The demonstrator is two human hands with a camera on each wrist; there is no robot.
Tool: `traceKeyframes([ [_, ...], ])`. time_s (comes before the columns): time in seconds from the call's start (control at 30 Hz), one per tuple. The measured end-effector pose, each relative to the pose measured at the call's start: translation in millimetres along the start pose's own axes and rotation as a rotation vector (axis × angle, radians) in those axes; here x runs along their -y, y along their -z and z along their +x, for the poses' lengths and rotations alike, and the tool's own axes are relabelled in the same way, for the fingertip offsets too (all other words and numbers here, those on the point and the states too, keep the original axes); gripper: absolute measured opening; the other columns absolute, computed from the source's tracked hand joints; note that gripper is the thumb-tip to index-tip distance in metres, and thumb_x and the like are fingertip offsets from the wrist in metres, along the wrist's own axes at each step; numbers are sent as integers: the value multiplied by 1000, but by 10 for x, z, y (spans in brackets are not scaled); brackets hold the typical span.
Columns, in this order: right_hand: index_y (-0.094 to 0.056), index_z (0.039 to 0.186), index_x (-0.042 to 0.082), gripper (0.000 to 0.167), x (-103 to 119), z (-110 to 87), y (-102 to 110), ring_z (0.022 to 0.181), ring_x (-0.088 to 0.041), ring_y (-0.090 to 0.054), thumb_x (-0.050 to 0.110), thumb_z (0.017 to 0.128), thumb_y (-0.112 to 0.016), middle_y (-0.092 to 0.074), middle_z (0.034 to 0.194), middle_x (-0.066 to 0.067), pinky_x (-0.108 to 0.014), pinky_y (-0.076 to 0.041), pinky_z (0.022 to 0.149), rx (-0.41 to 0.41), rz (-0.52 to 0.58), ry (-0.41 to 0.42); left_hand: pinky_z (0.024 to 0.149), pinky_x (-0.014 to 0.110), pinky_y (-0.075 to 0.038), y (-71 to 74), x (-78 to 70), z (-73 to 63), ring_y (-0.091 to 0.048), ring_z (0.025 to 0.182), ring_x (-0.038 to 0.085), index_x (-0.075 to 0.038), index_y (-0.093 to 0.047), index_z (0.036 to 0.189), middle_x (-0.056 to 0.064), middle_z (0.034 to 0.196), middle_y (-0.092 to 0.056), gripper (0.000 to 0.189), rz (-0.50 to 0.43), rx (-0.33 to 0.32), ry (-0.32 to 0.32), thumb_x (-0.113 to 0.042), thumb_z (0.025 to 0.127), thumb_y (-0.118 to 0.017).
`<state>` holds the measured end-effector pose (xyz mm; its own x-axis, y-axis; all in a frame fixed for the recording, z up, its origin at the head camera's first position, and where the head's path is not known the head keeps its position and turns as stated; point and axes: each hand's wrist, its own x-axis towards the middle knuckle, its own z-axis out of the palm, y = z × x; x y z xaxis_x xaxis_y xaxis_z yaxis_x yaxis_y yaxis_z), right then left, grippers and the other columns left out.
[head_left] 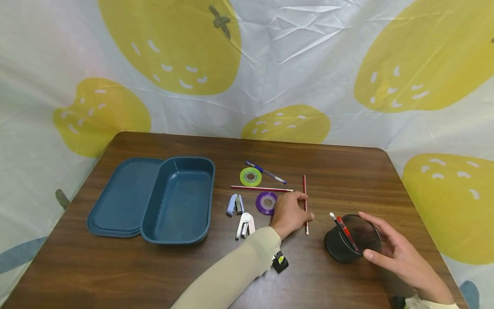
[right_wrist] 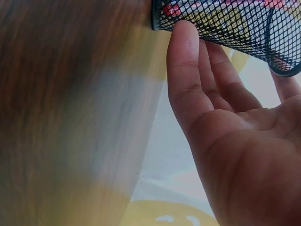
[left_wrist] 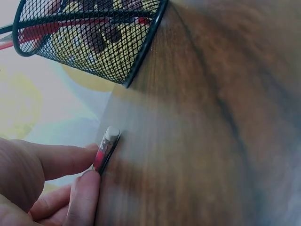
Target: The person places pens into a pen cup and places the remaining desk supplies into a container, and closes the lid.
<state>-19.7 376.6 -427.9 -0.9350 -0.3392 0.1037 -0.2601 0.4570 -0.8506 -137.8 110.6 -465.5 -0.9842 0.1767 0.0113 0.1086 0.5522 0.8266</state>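
Observation:
My left hand pinches a red pencil lying on the table. In the left wrist view, thumb and finger meet at the pencil just below its white eraser. Off to the right, my right hand holds a black mesh pen holder, thumb at the near side and fingers round the far rim. The right wrist view shows the fingers of that hand against the mesh of the holder. A red pen and a white-ended pencil lean inside the holder.
Left of my left hand lie a purple tape roll, a green tape roll, a blue pen, another red pencil, a lavender stapler and a white stapler. A blue box overlaps its lid farther left.

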Motion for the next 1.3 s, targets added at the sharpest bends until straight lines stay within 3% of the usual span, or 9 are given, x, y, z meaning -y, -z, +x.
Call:
traceKeyframes([
  [0.23, -31, 164, 3, 85, -9, 4, 4, 123, -3, -65, -16, 91, -69, -55, 150, 6, -26, -63, 80, 2, -11, 14, 92, 25, -55, 1, -12, -19, -72, 106, 14, -17, -81, 116, -2, 113, -81, 52, -6, -7, -5, -23, 69, -100],
  [0.53, -31, 165, 5, 85, 0, -4, -10, 122, -3, -65, -16, 91, -69, -53, 153, 6, -27, -63, 78, 3, -9, 8, 88, 22, -55, -6, 10, -24, -74, 104, 16, -15, -82, 115, -2, 111, -82, 49, 4, -30, -43, -6, 68, -90],
  [0.67, -31, 165, 5, 85, 3, -8, -7, 122, -3, -65, -15, 91, -69, -53, 152, 8, -27, -63, 78, 3, -12, 8, 87, 20, -55, 0, 2, -20, -75, 103, 12, -14, -83, 113, -4, 108, -83, 46, -53, -18, -20, -5, 68, -89],
  [0.97, -28, 166, 5, 84, 16, -16, 4, 127, 1, -62, -14, 94, -67, -51, 154, 15, -27, -62, 80, 15, -9, -4, 76, 15, -53, 41, -15, -17, -75, 86, 3, -12, -85, 103, -2, 95, -83, 32, -167, 20, 23, -6, 72, -87],
  [1.3, -28, 165, 3, 84, 5, -6, 7, 126, -2, -64, -15, 93, -67, -52, 154, 10, -26, -62, 82, 19, 0, 12, 64, 17, -53, 71, 10, -10, -71, 68, 0, -9, -85, 97, 0, 84, -82, 26, -298, 22, 109, -2, 72, -89],
])
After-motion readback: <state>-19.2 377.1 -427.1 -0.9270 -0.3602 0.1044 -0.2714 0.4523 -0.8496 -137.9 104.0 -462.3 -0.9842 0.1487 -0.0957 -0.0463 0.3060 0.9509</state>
